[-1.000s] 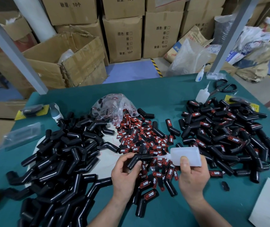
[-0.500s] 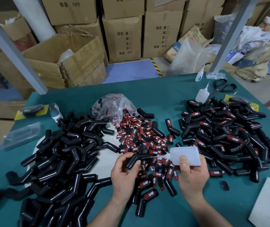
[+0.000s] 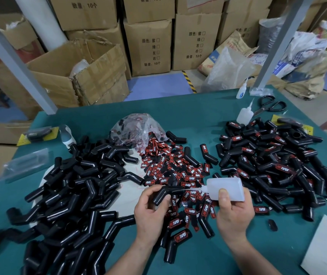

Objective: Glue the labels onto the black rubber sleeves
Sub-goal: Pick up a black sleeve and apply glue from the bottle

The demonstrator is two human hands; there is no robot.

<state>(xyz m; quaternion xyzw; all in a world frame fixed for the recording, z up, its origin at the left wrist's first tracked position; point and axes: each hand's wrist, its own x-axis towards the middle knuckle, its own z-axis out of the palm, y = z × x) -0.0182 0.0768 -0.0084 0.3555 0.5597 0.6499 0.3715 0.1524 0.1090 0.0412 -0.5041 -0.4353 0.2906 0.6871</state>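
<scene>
2 hands are bringing glue bottle and sleeve together over the green table (image 3: 198,116).
The left hand (image 3: 150,211) is gripping 1 bent black rubber sleeve (image 3: 161,194), fingers curled round it, just above the loose red-and-black labels (image 3: 170,169) at mid-table. The right hand (image 3: 234,213) is clasping a white glue bottle (image 3: 226,188) lying sideways, its thin nozzle pointing at the sleeve's bend. Bare sleeves (image 3: 75,191) are lying heaped to the left, labelled sleeves (image 3: 274,161) to the right.
</scene>
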